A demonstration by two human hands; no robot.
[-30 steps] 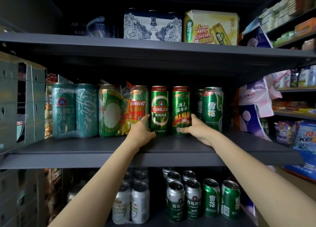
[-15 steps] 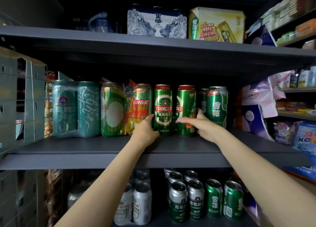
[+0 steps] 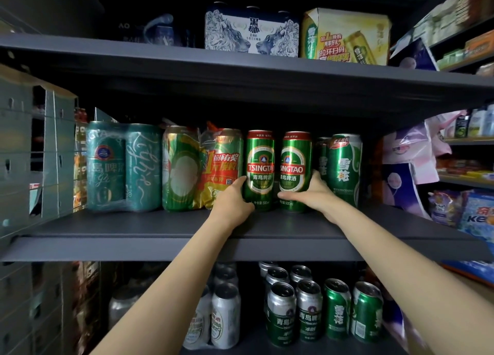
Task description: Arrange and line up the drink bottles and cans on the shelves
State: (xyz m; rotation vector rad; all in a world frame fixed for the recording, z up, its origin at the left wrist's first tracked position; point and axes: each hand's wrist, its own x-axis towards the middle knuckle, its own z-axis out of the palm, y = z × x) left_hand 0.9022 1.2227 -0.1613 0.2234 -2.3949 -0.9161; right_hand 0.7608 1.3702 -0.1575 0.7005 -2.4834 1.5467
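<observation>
On the middle shelf (image 3: 160,226), the left hand (image 3: 231,201) grips the left Tsingtao can (image 3: 259,168) and the right hand (image 3: 311,194) grips the right Tsingtao can (image 3: 295,170), fingers curled round each. A second ago the right can showed a red promotional panel; it has since been turned, so both logos now face front. The pair stands upright just right of the shrink-wrapped promo pack (image 3: 203,167), so I judge these two lined up, bar squaring with the Snow can (image 3: 344,167).

Dark shelf (image 3: 133,229) with upright green cans (image 3: 260,168) and wrapped packs (image 3: 123,167).
</observation>
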